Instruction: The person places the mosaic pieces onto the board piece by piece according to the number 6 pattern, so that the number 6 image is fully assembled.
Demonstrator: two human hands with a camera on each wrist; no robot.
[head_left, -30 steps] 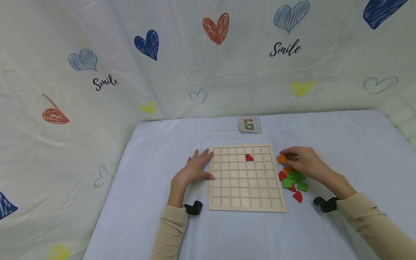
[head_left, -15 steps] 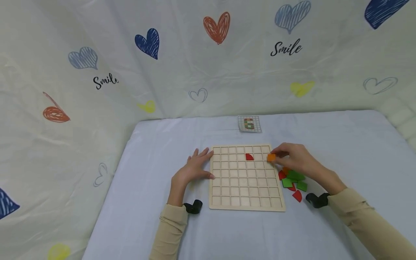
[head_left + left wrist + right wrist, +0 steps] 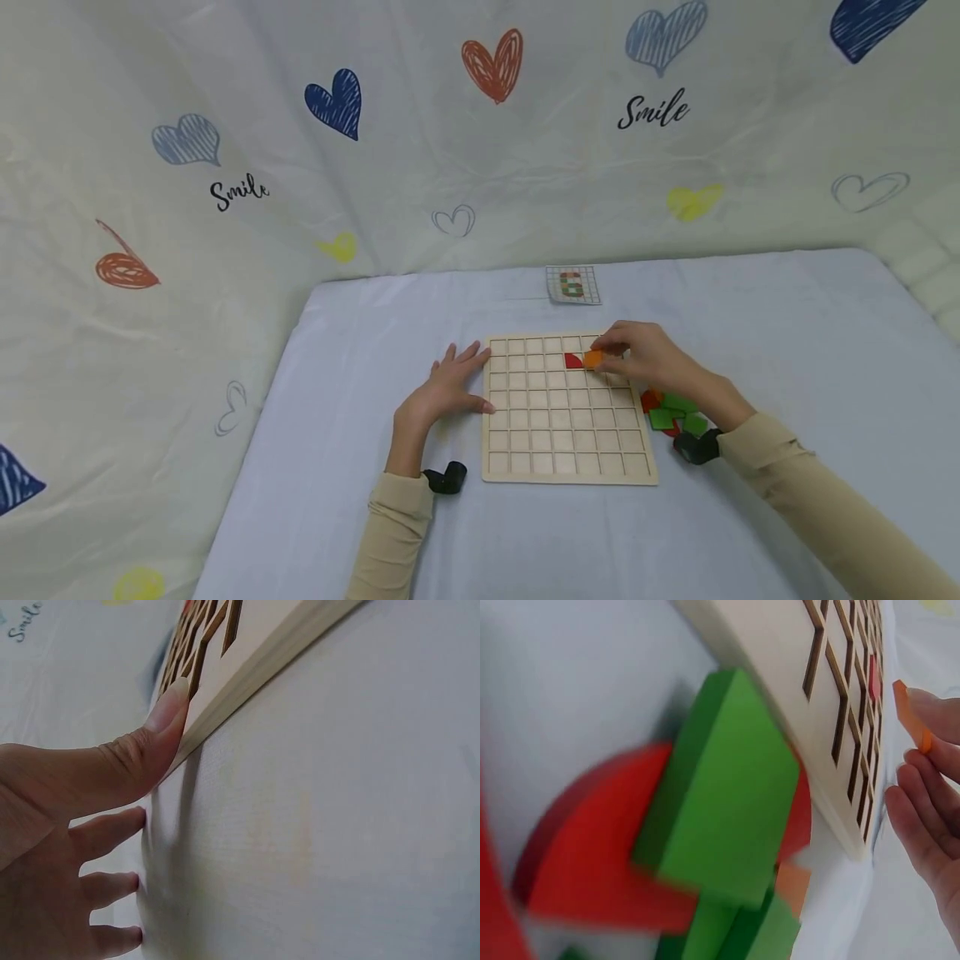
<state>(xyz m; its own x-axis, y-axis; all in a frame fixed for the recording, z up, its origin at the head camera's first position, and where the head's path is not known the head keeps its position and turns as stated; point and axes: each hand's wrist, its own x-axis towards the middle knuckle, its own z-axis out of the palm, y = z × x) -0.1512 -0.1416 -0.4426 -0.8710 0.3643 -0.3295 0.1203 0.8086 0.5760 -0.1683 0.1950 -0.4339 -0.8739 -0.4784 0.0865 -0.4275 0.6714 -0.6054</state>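
My right hand (image 3: 637, 350) pinches an orange square tile (image 3: 592, 360) between thumb and fingertips, over the wooden grid board (image 3: 525, 467). In the head view the tile is just right of a red quarter-round tile (image 3: 573, 361), which sits in a cell of the second row. The right wrist view shows the orange tile (image 3: 911, 720) tilted in the fingers. My left hand (image 3: 444, 392) rests at the board's left edge with fingers spread. In the left wrist view its thumb (image 3: 161, 712) lies on the board's rim, and the other fingertips touch the cloth.
A loose pile of green tiles (image 3: 662, 418), red quarter-rounds (image 3: 649, 402) and an orange piece lies right of the board, partly under the right wrist. Behind the board lies a small card (image 3: 573, 285) with a coloured grid pattern. A white cloth (image 3: 360, 333) covers the table.
My right hand has carried the orange tile leftward from beside the pile, across the board's right edge, to beside the red quarter-round. The left hand stays in place.
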